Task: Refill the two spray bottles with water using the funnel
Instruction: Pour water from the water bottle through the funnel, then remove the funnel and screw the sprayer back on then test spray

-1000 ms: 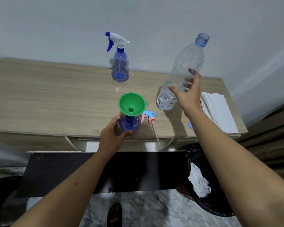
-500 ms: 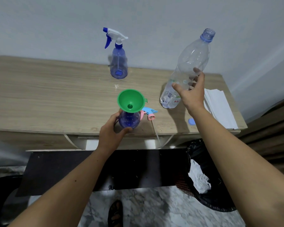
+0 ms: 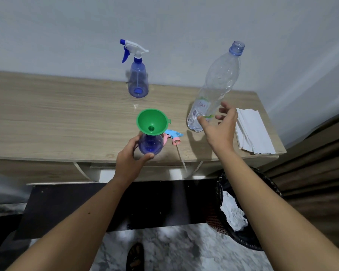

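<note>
Your left hand [image 3: 130,160] grips the blue spray bottle [image 3: 150,144] near the table's [image 3: 47,118] front edge, with the green funnel [image 3: 152,122] in its mouth. The capped spray bottle [image 3: 137,79] stands farther back. Your right hand [image 3: 220,127], fingers spread loose, touches the clear water bottle [image 3: 215,89], which looks nearly empty.

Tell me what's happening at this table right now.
A person is refilling spray bottles. The left hand grips an open spray bottle with a green funnel in its neck. The right hand, fingers spread, is at the uncapped water bottle, not clearly gripping it. The removed trigger head lies beside the funnel; a second, assembled spray bottle stands behind.
</note>
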A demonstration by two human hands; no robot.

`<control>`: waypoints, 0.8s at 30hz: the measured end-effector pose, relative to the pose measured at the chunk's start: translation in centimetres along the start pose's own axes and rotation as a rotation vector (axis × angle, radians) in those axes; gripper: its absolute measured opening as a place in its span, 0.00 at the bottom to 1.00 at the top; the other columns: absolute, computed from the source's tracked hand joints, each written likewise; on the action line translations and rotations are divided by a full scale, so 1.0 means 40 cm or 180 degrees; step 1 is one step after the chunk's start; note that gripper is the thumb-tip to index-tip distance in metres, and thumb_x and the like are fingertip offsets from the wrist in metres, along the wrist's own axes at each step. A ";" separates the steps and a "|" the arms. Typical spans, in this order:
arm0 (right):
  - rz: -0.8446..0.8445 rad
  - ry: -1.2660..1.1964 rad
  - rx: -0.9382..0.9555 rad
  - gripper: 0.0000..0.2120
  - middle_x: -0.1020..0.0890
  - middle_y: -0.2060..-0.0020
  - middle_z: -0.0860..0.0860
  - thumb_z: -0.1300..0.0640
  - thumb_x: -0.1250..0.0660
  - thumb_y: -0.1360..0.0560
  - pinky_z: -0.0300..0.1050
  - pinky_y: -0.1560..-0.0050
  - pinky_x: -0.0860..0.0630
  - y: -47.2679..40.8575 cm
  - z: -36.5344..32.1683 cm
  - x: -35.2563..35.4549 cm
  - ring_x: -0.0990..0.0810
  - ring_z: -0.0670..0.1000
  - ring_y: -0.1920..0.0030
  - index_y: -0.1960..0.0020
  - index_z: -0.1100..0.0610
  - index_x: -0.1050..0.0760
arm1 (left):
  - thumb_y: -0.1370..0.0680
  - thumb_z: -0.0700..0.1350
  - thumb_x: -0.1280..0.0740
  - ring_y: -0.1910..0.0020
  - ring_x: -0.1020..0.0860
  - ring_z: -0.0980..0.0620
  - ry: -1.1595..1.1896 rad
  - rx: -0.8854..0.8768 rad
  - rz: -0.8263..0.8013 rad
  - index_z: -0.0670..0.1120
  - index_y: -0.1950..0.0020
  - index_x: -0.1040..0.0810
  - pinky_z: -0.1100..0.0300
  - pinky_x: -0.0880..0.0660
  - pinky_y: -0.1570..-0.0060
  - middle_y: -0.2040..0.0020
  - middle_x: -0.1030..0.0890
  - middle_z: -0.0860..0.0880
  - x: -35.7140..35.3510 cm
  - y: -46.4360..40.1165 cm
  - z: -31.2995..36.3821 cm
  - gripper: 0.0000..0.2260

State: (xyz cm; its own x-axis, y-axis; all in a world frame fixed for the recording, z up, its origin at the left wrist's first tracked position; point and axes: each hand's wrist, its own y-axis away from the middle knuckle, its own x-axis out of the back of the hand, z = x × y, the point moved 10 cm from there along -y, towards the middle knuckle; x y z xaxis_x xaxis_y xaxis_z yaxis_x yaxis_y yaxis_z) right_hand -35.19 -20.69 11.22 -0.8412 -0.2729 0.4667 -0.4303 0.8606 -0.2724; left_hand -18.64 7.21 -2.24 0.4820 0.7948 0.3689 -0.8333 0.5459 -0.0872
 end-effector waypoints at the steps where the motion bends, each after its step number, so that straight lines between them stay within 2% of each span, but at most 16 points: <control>1: -0.0041 -0.0019 0.0116 0.36 0.28 0.37 0.53 0.55 0.18 0.32 0.29 0.48 0.28 0.020 -0.015 -0.008 0.24 0.48 0.47 0.29 0.55 0.31 | 0.31 0.48 0.15 0.37 0.18 0.56 -0.0008 -0.0007 0.0006 0.53 0.27 0.24 0.58 0.22 0.38 0.37 0.15 0.56 0.000 0.000 -0.001 0.35; 5: -0.0444 -0.0005 0.0799 0.17 0.23 0.43 0.51 0.59 0.20 0.30 0.43 0.44 0.23 0.102 -0.105 -0.059 0.20 0.50 0.46 0.43 0.54 0.20 | 0.32 0.47 0.15 0.37 0.18 0.57 -0.0034 0.0017 0.0017 0.52 0.26 0.24 0.55 0.21 0.35 0.36 0.16 0.56 -0.001 0.000 -0.001 0.36; 7: -0.0686 -0.0047 0.1152 0.12 0.21 0.46 0.51 0.62 0.21 0.29 0.44 0.44 0.23 0.140 -0.155 -0.086 0.20 0.49 0.46 0.48 0.55 0.17 | 0.32 0.46 0.15 0.37 0.18 0.57 -0.0034 0.0020 0.0017 0.51 0.26 0.24 0.55 0.21 0.35 0.36 0.15 0.56 -0.001 0.000 0.000 0.36; 11: -0.0955 -0.0027 0.1589 0.11 0.19 0.44 0.50 0.61 0.20 0.29 0.49 0.43 0.22 0.190 -0.207 -0.130 0.20 0.50 0.41 0.47 0.56 0.15 | 0.32 0.46 0.15 0.38 0.18 0.57 -0.0041 -0.0032 0.0020 0.50 0.27 0.24 0.51 0.21 0.35 0.37 0.15 0.56 0.000 0.000 0.006 0.35; 17: -0.1054 0.0058 0.1826 0.10 0.17 0.47 0.49 0.61 0.20 0.30 0.56 0.48 0.21 0.197 -0.227 -0.159 0.19 0.53 0.45 0.49 0.55 0.14 | 0.32 0.52 0.17 0.38 0.18 0.56 -0.0064 -0.0073 -0.0041 0.49 0.27 0.24 0.49 0.21 0.36 0.37 0.16 0.55 0.002 0.006 0.015 0.35; 20: -0.1121 0.0133 0.1851 0.07 0.15 0.51 0.48 0.60 0.21 0.28 0.56 0.48 0.21 0.199 -0.236 -0.171 0.19 0.54 0.47 0.51 0.54 0.14 | 0.32 0.55 0.19 0.37 0.18 0.55 0.0016 -0.0022 -0.0057 0.49 0.26 0.24 0.47 0.21 0.34 0.36 0.16 0.54 0.002 0.008 0.012 0.37; 24: -0.1143 0.0156 0.1870 0.05 0.15 0.54 0.47 0.59 0.21 0.27 0.51 0.48 0.23 0.191 -0.250 -0.171 0.21 0.51 0.53 0.52 0.54 0.14 | 0.32 0.53 0.18 0.35 0.18 0.55 0.0045 0.0049 -0.0064 0.48 0.25 0.25 0.46 0.23 0.32 0.34 0.17 0.54 0.004 0.009 0.006 0.37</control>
State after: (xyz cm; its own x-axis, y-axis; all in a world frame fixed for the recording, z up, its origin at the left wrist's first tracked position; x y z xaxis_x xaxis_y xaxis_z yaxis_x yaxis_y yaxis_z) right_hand -29.47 -7.94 14.37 -0.6036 -0.4658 0.6471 -0.7972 0.3409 -0.4983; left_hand -18.92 7.47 -1.97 0.5024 0.7874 0.3571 -0.8274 0.5577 -0.0658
